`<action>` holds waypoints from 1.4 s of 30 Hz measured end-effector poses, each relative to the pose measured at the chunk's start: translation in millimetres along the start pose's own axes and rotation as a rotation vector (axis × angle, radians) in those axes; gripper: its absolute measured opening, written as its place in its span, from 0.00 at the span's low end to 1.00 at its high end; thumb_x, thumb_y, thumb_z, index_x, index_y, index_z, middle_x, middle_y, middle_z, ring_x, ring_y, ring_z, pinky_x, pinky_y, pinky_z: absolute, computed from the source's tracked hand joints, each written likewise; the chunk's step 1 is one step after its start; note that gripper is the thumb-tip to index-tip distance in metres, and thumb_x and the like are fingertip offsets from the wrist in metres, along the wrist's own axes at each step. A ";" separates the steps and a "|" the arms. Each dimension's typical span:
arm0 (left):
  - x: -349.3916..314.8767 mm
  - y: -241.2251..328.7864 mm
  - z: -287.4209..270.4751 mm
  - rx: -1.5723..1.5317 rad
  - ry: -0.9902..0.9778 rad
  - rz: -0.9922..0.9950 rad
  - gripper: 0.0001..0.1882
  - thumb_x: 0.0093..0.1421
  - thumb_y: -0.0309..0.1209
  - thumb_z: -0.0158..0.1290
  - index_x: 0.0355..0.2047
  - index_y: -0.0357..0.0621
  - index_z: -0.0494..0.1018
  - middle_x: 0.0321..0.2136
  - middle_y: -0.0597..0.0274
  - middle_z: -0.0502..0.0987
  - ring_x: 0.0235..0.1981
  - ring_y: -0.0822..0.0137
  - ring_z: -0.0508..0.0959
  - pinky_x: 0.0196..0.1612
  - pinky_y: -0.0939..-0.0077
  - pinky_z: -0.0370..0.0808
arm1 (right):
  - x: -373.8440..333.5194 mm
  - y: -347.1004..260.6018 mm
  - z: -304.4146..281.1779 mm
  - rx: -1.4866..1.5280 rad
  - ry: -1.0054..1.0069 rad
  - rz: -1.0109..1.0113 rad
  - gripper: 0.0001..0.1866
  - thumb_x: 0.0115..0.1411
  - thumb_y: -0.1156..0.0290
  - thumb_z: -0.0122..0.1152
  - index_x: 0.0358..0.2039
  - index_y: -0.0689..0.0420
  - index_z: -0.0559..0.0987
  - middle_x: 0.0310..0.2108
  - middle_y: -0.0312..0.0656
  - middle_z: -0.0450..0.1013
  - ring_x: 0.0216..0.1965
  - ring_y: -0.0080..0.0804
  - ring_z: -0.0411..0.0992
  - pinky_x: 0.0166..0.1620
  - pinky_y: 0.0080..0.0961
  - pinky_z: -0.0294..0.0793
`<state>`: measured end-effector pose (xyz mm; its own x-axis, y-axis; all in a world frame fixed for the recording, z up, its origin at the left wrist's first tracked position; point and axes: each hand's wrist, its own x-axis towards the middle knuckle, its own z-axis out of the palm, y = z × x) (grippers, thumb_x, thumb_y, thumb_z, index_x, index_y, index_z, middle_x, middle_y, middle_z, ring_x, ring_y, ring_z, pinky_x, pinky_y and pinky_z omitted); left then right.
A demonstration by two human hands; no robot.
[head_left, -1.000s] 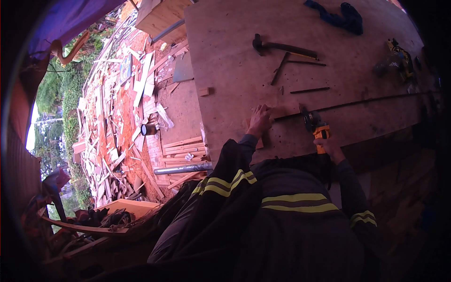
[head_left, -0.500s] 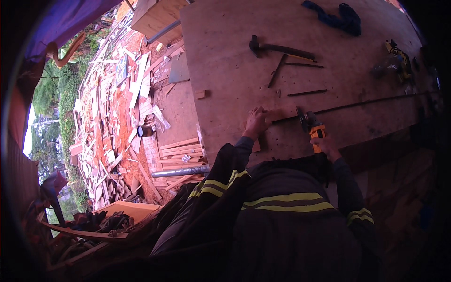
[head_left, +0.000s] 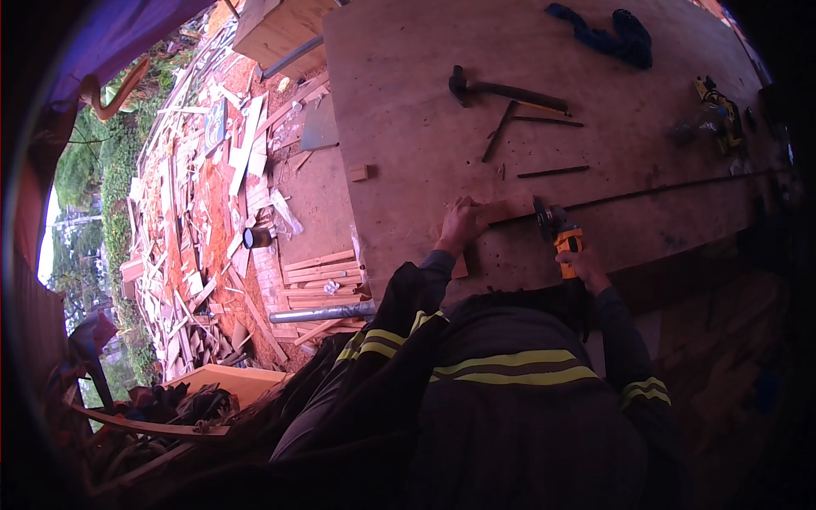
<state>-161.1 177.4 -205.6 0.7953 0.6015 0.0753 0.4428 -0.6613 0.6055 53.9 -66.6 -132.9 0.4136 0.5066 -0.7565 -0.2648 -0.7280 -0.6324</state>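
A long, thin dark metal rod (head_left: pixel 663 191) lies across the wooden tabletop (head_left: pixel 408 110), running from my left hand to the table's right side. My left hand (head_left: pixel 463 225) is closed at the rod's left end, beside a flat wood block (head_left: pixel 507 207); its fingertips are partly hidden. In my right hand (head_left: pixel 586 262) is a yellow and black angle grinder (head_left: pixel 568 241), gripped by its body. The grinder's disc (head_left: pixel 542 217) stands upright at the rod, a short way right of my left hand. Whether it cuts into the rod I cannot tell.
Beyond my hands lie a hammer (head_left: pixel 518 93), short dark rod pieces (head_left: pixel 552 172) and a blue cloth (head_left: pixel 629 38). Another yellow tool (head_left: pixel 722 115) rests at the far right. A small wood block (head_left: pixel 360 173) sits near the left edge. Scrap wood (head_left: pixel 195 238) covers the ground at left.
The whole view has shifted slightly. My hands, the angle grinder and the rod keep nearly the same places relative to each other.
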 end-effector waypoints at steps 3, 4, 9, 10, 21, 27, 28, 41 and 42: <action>0.1 -0.7 -0.1 0.004 0.005 -0.004 0.21 0.38 0.31 0.65 0.37 0.48 0.82 0.35 0.59 0.76 0.42 0.55 0.75 0.47 0.63 0.73 | -3.3 -5.5 0.2 0.013 0.004 -0.009 0.21 0.46 0.72 0.68 0.41 0.60 0.74 0.31 0.37 0.74 0.31 0.28 0.74 0.37 0.27 0.74; 0.2 -0.3 -0.5 -0.005 0.007 -0.009 0.21 0.38 0.31 0.65 0.37 0.48 0.82 0.35 0.59 0.76 0.41 0.55 0.75 0.47 0.63 0.73 | -4.1 -6.9 0.5 0.018 0.014 0.001 0.21 0.46 0.72 0.68 0.41 0.60 0.74 0.31 0.36 0.74 0.31 0.28 0.74 0.36 0.27 0.74; 0.8 1.7 -0.9 -0.001 -0.012 -0.016 0.21 0.38 0.32 0.65 0.38 0.49 0.82 0.35 0.60 0.76 0.42 0.55 0.75 0.47 0.63 0.73 | 1.0 1.2 -1.0 0.023 0.010 -0.013 0.20 0.46 0.72 0.67 0.40 0.61 0.74 0.30 0.37 0.74 0.30 0.28 0.74 0.36 0.27 0.74; 0.8 1.3 -1.1 0.001 -0.018 -0.024 0.21 0.38 0.32 0.65 0.38 0.49 0.82 0.36 0.60 0.76 0.42 0.55 0.75 0.48 0.63 0.73 | 1.2 1.3 -0.6 0.038 0.001 -0.026 0.20 0.46 0.72 0.67 0.40 0.61 0.74 0.29 0.37 0.74 0.30 0.27 0.74 0.35 0.27 0.74; 0.8 1.2 -3.3 -0.028 -0.047 -0.041 0.21 0.38 0.32 0.65 0.37 0.49 0.82 0.37 0.59 0.76 0.44 0.55 0.74 0.50 0.62 0.72 | 3.5 7.3 -0.5 0.028 -0.008 -0.010 0.19 0.45 0.70 0.68 0.39 0.61 0.75 0.30 0.37 0.75 0.30 0.28 0.74 0.35 0.28 0.74; 1.0 3.0 -3.9 -0.043 -0.026 -0.038 0.18 0.39 0.32 0.63 0.35 0.49 0.82 0.36 0.59 0.76 0.44 0.54 0.74 0.48 0.61 0.72 | 5.6 5.9 -2.2 0.061 -0.028 -0.003 0.19 0.45 0.69 0.69 0.38 0.60 0.75 0.29 0.36 0.74 0.30 0.27 0.74 0.35 0.28 0.73; 0.8 3.8 -3.8 -0.048 -0.001 -0.022 0.17 0.40 0.31 0.61 0.35 0.51 0.82 0.35 0.59 0.76 0.43 0.53 0.74 0.47 0.61 0.73 | 6.3 6.3 -1.7 0.070 -0.042 0.027 0.19 0.45 0.70 0.68 0.38 0.60 0.75 0.28 0.36 0.74 0.29 0.27 0.74 0.34 0.27 0.73; -1.4 -5.9 3.8 -0.069 0.039 -0.018 0.18 0.39 0.34 0.63 0.35 0.50 0.82 0.37 0.59 0.77 0.43 0.53 0.74 0.48 0.60 0.72 | 4.9 3.7 3.3 0.088 -0.073 0.029 0.19 0.48 0.73 0.66 0.41 0.60 0.73 0.28 0.37 0.74 0.27 0.29 0.76 0.31 0.27 0.75; -0.4 -5.9 3.8 -0.073 0.037 -0.011 0.17 0.39 0.34 0.63 0.34 0.50 0.82 0.36 0.59 0.77 0.42 0.53 0.74 0.48 0.60 0.72 | 5.9 4.3 3.4 0.076 -0.048 0.019 0.18 0.48 0.72 0.66 0.39 0.60 0.74 0.27 0.37 0.74 0.27 0.28 0.75 0.31 0.27 0.74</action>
<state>-162.5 179.4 -212.3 0.7745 0.6252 0.0967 0.4189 -0.6213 0.6622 52.2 -65.1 -140.7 0.3666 0.5161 -0.7741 -0.3380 -0.7013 -0.6276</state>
